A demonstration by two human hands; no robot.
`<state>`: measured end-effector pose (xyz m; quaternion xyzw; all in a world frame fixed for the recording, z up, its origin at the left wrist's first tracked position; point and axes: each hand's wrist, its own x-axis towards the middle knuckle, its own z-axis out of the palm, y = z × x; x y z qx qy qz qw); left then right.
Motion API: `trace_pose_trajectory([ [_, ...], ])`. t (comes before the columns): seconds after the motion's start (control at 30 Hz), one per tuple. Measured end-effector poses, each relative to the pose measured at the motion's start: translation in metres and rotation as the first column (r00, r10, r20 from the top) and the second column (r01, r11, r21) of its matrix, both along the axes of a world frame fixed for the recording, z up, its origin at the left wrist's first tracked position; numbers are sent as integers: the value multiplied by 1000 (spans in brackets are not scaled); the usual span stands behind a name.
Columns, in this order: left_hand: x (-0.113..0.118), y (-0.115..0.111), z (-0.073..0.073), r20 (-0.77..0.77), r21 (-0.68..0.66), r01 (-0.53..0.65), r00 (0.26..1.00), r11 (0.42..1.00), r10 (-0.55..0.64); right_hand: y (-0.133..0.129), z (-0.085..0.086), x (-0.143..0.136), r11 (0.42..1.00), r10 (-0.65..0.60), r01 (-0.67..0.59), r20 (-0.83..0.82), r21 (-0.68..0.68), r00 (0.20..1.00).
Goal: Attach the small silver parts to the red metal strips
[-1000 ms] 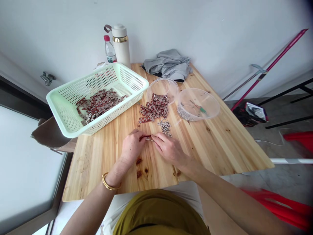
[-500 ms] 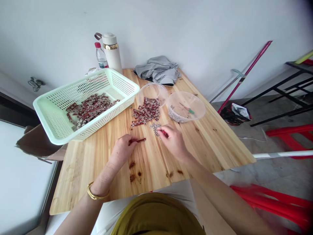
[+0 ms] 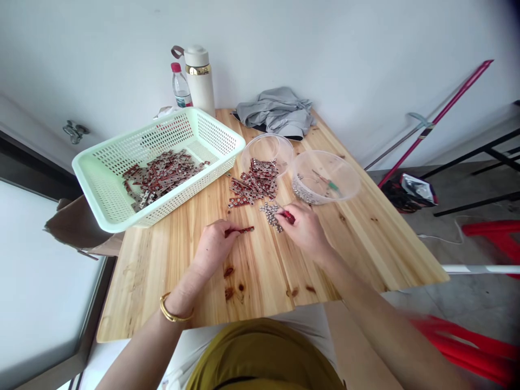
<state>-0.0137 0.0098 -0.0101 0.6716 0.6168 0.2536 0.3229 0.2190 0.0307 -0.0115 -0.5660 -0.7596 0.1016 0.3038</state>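
My left hand (image 3: 215, 242) pinches a thin dark red strip (image 3: 246, 229) with small metal pieces on it, just above the wooden table. My right hand (image 3: 304, 226) is closed on a red-handled tool (image 3: 288, 216), its fingertips at a small heap of silvery metal parts (image 3: 270, 213). Behind the heap, red strips (image 3: 255, 181) are piled at the mouth of a clear tub (image 3: 267, 142) that lies tipped. To the right, a second clear tub (image 3: 350, 176) contains small metal parts and a green-handled tool (image 3: 333, 186).
A pale green basket (image 3: 190, 189) with many red strips stands at the left of the table (image 3: 162, 271). Behind are a white flask (image 3: 201, 89), a plastic bottle (image 3: 181, 86) and grey cloth (image 3: 278, 111). Red stools are on the right.
The whole view has shifted, so the table and things appear further right. My right hand has drawn slightly away from the heap. Both hands keep their hold.
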Motion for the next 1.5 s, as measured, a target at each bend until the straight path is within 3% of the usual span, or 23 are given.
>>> trace_pose_trajectory([
  [0.13, 0, -1, -1, 34, 29, 17, 999, 999, -18, -16, 5, -36, 979, 202, -201, 66, -19, 977],
  [0.23, 0, -1, -1, 83, 40, 41, 996, 998, -44, -17, -2, -52, 969, 244, -244, 198, -25, 949],
  [0.4, 0, -2, 0, 69, 36, 39, 997, 999, -42, -16, -11, -55, 970, 229, -243, 257, 21, 939],
  [0.67, 3, -3, 1, 12, 40, -24, 1000, 999, 23, -37, -10, -63, 973, 193, -219, 265, 71, 945],
  [1.0, 2, -3, -1, 44, 60, -3, 999, 998, 0, -13, -11, -53, 960, 256, -276, 244, 52, 935],
  [1.27, 2, -3, 0, 2, 77, -4, 1000, 997, 3, -24, -12, -58, 965, 225, -253, 279, 66, 933],
  [1.43, 3, -3, -1, -9, 58, -33, 999, 998, 34, -32, -5, -50, 958, 283, -285, 156, -9, 946],
  [1.5, 2, -4, 0, 8, 52, -31, 999, 998, 31, -29, -3, -36, 981, 193, -193, 30, -2, 981],
])
